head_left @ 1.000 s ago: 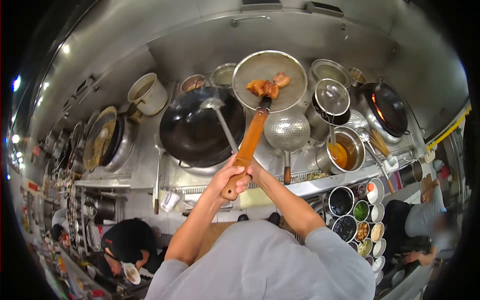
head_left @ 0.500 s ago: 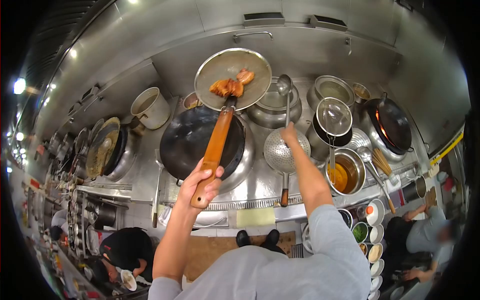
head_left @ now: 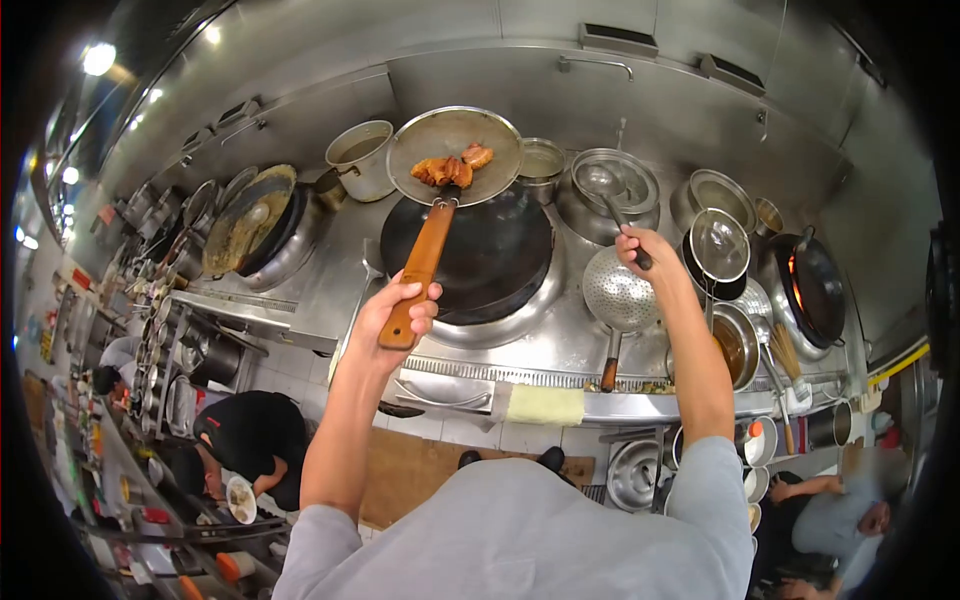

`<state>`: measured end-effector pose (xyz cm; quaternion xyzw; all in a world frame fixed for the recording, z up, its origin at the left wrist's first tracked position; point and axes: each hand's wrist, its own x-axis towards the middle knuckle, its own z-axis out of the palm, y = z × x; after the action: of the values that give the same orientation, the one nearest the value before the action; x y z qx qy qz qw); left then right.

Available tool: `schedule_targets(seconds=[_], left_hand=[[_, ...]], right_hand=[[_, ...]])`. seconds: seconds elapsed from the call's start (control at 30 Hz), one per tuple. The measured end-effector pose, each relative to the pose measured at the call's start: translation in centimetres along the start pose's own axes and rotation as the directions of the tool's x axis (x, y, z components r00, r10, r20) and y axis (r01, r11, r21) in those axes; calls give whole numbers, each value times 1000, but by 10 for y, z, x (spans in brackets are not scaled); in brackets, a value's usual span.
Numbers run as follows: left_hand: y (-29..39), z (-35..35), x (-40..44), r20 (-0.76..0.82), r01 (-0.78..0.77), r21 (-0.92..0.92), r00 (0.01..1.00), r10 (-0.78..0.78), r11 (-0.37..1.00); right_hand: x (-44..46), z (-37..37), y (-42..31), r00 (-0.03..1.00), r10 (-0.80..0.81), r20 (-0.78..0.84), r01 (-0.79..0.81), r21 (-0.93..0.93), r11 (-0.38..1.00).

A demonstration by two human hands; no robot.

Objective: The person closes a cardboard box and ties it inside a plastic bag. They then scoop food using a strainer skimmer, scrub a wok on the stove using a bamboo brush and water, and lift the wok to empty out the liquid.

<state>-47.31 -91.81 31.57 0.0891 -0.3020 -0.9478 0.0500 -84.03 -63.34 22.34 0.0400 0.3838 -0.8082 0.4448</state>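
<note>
My left hand (head_left: pixel 392 312) is wrapped round the wooden handle of a fine-mesh strainer (head_left: pixel 430 125), held up above the rear of a large dark wok (head_left: pixel 480 265). Several browned pieces of meat (head_left: pixel 450 168) lie in the mesh. My right hand (head_left: pixel 643 248) grips the dark handle end of a metal ladle (head_left: pixel 613 207). The ladle's bowl is at the mouth of a steel pot (head_left: pixel 582 222); whether it touches the contents I cannot tell. Below my right hand rests a perforated skimmer (head_left: pixel 618 290).
At the back left stands a tall pot (head_left: pixel 362 165). To the right are a small wire strainer (head_left: pixel 720 245), a pot of orange liquid (head_left: pixel 737 345) and a wok over flames (head_left: pixel 815 290). A yellow cloth (head_left: pixel 545 404) lies on the front edge. Co-workers (head_left: pixel 250 435) are at both sides.
The view has swung left, so the counter appears further right. The strainer with the meat stays raised in my left hand. My right hand has moved toward the pot, and the ladle slants more.
</note>
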Motion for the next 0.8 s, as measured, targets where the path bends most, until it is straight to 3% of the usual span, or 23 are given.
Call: schedule_targets(seconds=[0.13, 0.27, 0.4, 0.47, 0.53, 0.57, 0.63, 0.67, 0.7, 0.77, 0.8], left_hand=[[30, -28, -17, -4, -11, -17, 1000, 11, 1000], [48, -59, -31, 44, -12, 7, 999, 11, 1000], [57, -79, -43, 60, 11, 52, 998, -14, 999], [59, -83, -50, 90, 38, 47, 995, -42, 998], [57, -89, -54, 87, 62, 45, 994, -65, 997], [56, -90, -58, 87, 67, 35, 994, -70, 997], [50, -84, -66, 46, 66, 19, 997, -66, 998], [47, -82, -70, 59, 79, 27, 995, -80, 997], [44, -82, -74, 57, 77, 19, 995, -78, 997], [38, -78, -82, 40, 79, 15, 996, -80, 997], [34, -75, -85, 46, 88, 26, 995, -90, 996]], right_hand=[[-70, 43, 40, 987, 121, 102, -121, -8, 993], [-120, 77, 101, 985, 168, 49, -164, -75, 984], [-144, 99, 155, 994, 90, -66, -107, -332, 937], [-151, 106, 172, 975, 65, -214, -157, -447, 881], [-151, 101, 181, 971, 29, -236, -173, -618, 767], [-152, 99, 180, 969, 18, -245, -169, -610, 774], [-156, 102, 171, 974, -32, -224, -204, -931, 302], [-148, 87, 166, 972, -46, -231, -206, -927, 313], [-128, 59, 164, 957, -272, -98, -38, -976, 216], [-99, 17, 155, 754, -618, 221, 217, -973, -83], [-98, 12, 145, 748, -628, 213, 214, -974, -75]])
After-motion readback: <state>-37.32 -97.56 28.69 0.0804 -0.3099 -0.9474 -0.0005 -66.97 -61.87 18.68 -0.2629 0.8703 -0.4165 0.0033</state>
